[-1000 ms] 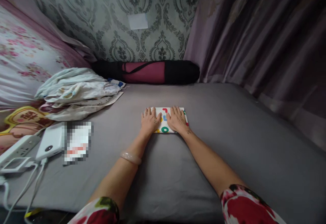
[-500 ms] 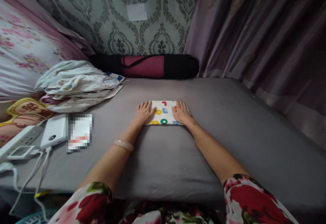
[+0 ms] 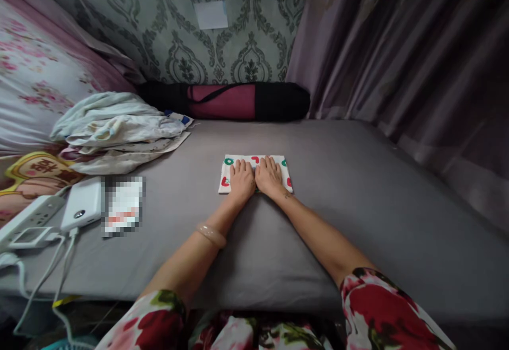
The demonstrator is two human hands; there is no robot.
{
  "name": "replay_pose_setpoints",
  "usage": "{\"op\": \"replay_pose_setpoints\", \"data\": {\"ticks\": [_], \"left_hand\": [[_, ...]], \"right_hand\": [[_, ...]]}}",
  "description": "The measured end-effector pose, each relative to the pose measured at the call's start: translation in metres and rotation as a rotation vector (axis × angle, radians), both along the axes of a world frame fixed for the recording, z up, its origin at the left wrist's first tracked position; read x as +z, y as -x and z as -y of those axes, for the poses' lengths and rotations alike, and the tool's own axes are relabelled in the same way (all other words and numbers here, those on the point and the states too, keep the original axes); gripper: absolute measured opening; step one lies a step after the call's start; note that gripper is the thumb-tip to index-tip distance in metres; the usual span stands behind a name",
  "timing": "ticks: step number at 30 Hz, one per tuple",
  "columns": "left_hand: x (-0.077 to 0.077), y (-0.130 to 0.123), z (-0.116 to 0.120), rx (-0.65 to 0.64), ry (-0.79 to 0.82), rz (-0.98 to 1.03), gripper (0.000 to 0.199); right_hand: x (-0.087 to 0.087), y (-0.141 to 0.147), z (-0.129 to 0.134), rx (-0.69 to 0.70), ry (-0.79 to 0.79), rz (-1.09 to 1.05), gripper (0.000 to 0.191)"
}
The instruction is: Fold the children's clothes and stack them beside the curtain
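Observation:
A folded white cloth (image 3: 225,175) with colourful letter-like prints lies flat on the grey bed sheet (image 3: 338,180). Both hands rest on it, palms down, side by side near its middle. My left hand (image 3: 242,181) lies left of centre with its fingers stretched forward. Close beside it, my right hand (image 3: 269,176) is flat too, fingers extended. The cloth's left and right ends show past the hands, while its middle is mostly covered.
Crumpled light clothes (image 3: 119,127) lie at the left. Nearer stand a white power bank (image 3: 83,204), a power strip (image 3: 32,215) with cables, and a blurred packet (image 3: 124,206). A black and maroon rolled bag (image 3: 226,102) lies along the wall.
Both hands have moved inward from the cloth's two ends to its middle, so the ends now show. The view has shifted slightly.

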State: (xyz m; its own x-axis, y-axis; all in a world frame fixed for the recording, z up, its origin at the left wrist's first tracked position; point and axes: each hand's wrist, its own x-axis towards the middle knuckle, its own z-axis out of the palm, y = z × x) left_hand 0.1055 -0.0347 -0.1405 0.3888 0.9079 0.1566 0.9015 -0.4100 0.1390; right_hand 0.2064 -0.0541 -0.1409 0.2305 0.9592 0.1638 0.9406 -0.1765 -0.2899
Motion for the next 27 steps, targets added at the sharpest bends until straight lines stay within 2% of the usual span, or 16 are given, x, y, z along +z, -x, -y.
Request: {"op": "replay_pose_setpoints", "data": {"ticks": [6, 16, 22, 27], "left_hand": [[-0.008, 0.007, -0.002, 0.012, -0.006, 0.008, 0.055], [-0.005, 0.031, -0.018, -0.044, 0.082, -0.007, 0.063], [-0.006, 0.044, -0.022, -0.035, 0.121, 0.031, 0.061], [-0.012, 0.057, -0.025, -0.056, 0.086, 0.067, 0.054]], "right_hand": [[-0.010, 0.002, 0.003, -0.010, -0.017, -0.003, 0.053], [-0.010, -0.023, 0.008, 0.076, 0.073, 0.055, 0.065], [-0.008, -0.039, 0.016, 0.037, 0.124, 0.067, 0.067], [-0.002, -0.053, 0.024, 0.022, 0.158, 0.061, 0.066]]}}
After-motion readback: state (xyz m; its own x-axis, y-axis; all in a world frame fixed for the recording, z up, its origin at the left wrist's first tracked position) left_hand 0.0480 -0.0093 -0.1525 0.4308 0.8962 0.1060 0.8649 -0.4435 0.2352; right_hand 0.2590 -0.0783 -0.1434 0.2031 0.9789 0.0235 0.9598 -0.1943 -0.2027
